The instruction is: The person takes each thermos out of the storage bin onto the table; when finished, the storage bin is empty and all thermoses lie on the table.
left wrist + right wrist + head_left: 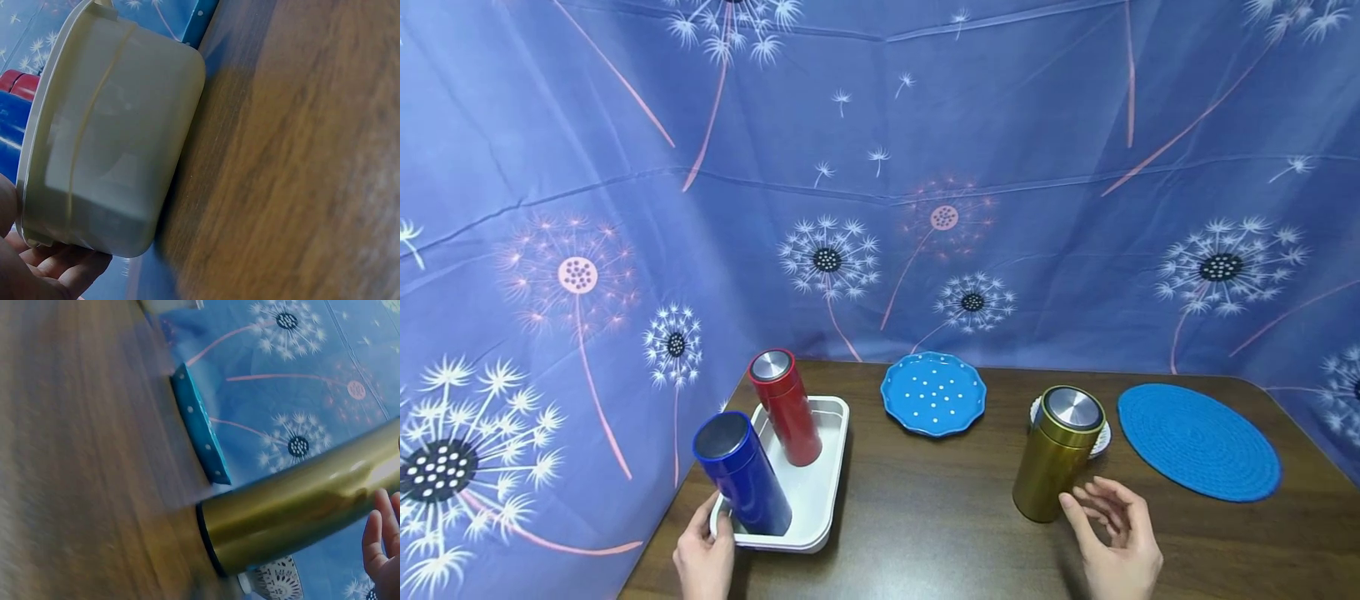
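Observation:
At the left, my left hand grips the near left corner of a white rectangular tub, thumb over the rim and fingers underneath it, as the left wrist view also shows. A blue flask and a red flask, both with metallic lids, stand tilted inside the tub. On the right a gold flask stands upright on the table. My right hand is just beside its lower right side, fingers loosely bent and holding nothing; whether a fingertip touches the flask I cannot tell.
A blue scalloped plate with white dots lies at the back middle of the brown wooden table. Behind the gold flask a white lacy-edged dish is partly hidden. A blue oval placemat lies far right. A dandelion-print cloth hangs behind.

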Motion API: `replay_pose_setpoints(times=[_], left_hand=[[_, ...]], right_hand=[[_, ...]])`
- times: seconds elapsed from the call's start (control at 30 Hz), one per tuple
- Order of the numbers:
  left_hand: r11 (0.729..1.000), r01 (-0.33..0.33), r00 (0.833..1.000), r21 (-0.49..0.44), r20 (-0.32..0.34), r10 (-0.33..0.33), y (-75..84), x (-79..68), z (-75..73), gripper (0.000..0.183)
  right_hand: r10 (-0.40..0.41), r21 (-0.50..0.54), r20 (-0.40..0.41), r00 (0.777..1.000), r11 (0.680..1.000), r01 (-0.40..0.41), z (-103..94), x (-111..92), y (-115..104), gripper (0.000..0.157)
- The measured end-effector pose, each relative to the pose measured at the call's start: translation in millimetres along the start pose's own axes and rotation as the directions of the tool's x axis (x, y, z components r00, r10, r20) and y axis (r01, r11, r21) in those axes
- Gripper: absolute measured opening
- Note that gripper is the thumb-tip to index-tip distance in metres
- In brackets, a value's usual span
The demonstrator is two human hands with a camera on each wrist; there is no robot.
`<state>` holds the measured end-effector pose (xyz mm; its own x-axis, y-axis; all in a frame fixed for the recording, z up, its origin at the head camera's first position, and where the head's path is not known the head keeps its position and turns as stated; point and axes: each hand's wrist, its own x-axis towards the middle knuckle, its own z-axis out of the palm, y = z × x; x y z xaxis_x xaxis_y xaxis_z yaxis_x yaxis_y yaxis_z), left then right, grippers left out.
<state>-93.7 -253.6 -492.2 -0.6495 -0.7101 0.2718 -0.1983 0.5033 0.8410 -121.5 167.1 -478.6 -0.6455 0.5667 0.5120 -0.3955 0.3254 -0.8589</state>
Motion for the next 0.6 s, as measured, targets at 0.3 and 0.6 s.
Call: replay_pose_setpoints(times=[0.3, 0.6], left_hand=[[0.999, -0.016, 1.0, -0.043, -0.025, 0.015, 0.1, -0.5, 2.4, 0.032], [0.999, -0.04, 0.999, -0.025, -0.035, 0.039, -1.2, 0.5, 4.5, 0.033]], right_hand=[[-0.148, 0.154, 0.212, 0.966, 0.981, 0.116, 24.7, -27, -7, 0.049], [-0.115, 0.266, 0.442, 0.89, 0.964, -0.007, 74.1, -53, -8, 0.047]])
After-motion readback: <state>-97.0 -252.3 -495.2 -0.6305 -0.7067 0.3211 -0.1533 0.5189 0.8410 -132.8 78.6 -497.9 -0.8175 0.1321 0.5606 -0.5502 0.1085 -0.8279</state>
